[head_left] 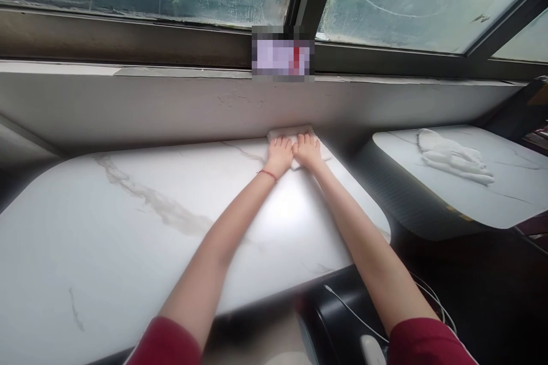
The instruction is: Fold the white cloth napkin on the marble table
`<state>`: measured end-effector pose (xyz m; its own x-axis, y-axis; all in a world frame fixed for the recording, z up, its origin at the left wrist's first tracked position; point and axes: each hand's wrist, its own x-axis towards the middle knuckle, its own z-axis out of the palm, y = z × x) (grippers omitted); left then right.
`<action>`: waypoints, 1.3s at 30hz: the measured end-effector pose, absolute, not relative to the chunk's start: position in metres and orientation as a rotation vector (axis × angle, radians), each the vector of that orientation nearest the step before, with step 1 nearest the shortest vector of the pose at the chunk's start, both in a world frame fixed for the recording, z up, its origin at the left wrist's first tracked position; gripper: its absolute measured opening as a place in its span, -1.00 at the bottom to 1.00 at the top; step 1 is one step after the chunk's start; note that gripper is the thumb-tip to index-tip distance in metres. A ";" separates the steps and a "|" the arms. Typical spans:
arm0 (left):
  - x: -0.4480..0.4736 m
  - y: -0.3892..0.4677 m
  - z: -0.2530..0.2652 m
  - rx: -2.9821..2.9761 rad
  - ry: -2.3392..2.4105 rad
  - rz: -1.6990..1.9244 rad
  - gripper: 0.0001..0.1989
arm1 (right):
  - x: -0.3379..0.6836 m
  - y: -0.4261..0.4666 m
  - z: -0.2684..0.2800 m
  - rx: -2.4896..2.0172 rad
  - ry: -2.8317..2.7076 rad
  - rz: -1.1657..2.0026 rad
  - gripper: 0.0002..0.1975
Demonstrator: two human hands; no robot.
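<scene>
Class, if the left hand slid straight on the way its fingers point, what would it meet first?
Past the white cloth under the left hand, probably the pale wall; the gap is hard to judge.

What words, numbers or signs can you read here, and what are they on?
None can be read.
Patch on the window frame: pale purple with a red mark, blurred into squares, so I can't tell if it has words.
Cloth under the two hands: no writing that I can see.
Near table: only streaks, no letters.
</scene>
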<state>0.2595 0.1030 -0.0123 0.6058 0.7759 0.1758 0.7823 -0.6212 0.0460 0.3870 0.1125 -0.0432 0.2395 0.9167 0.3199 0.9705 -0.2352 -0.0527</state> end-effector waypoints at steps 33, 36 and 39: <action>0.177 -0.001 -0.003 -2.810 -0.920 -0.215 -0.54 | 0.306 -0.026 -0.036 -2.463 -1.954 -0.580 -0.43; 0.162 0.036 -0.003 -2.772 -1.092 -0.246 -0.53 | 0.286 0.026 -0.031 -2.454 -1.971 -0.492 -0.43; 0.144 0.071 -0.006 -2.745 -1.188 -0.283 -0.52 | 0.267 0.068 -0.028 -2.368 -1.973 -0.417 -0.44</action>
